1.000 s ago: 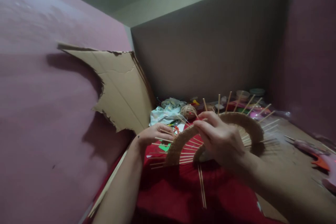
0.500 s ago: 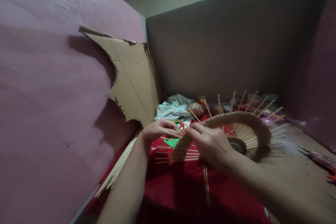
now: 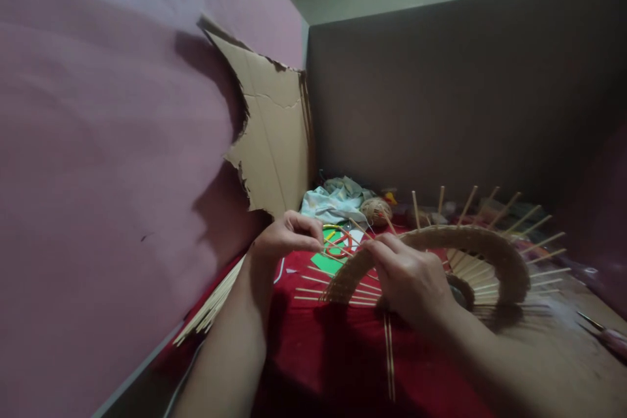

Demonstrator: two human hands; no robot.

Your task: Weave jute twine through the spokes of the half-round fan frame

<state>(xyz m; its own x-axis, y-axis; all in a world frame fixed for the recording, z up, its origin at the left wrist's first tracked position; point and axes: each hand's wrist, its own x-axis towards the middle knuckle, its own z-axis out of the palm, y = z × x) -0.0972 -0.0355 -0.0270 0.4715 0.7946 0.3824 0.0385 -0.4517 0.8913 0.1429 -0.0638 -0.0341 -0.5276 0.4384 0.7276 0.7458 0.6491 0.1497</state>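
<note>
A round woven piece [image 3: 441, 235] with thin sticks radiating from its rim stands over a red cloth [image 3: 337, 353]. My right hand [image 3: 409, 268] is closed at the upper left of its woven band, fingertips pinched at the base of a stick. Left of the band, my left hand [image 3: 296, 233] has its fingers pressed together near the stick ends; what lies between them is too small to make out. Two long thin strands [image 3: 390, 359] hang below my right hand.
Torn cardboard [image 3: 274, 144] leans on the pink wall at the left, above a bundle of sticks [image 3: 210, 307]. Behind are a crumpled cloth [image 3: 336, 199], a twine ball [image 3: 376, 211] and green paper [image 3: 326, 264]. A pointed tool [image 3: 605, 333] lies at the right.
The view has shifted, so the cardboard and woven piece appear farther right. My left hand has moved away from the band, widening the gap to my right hand, which remains at the band.
</note>
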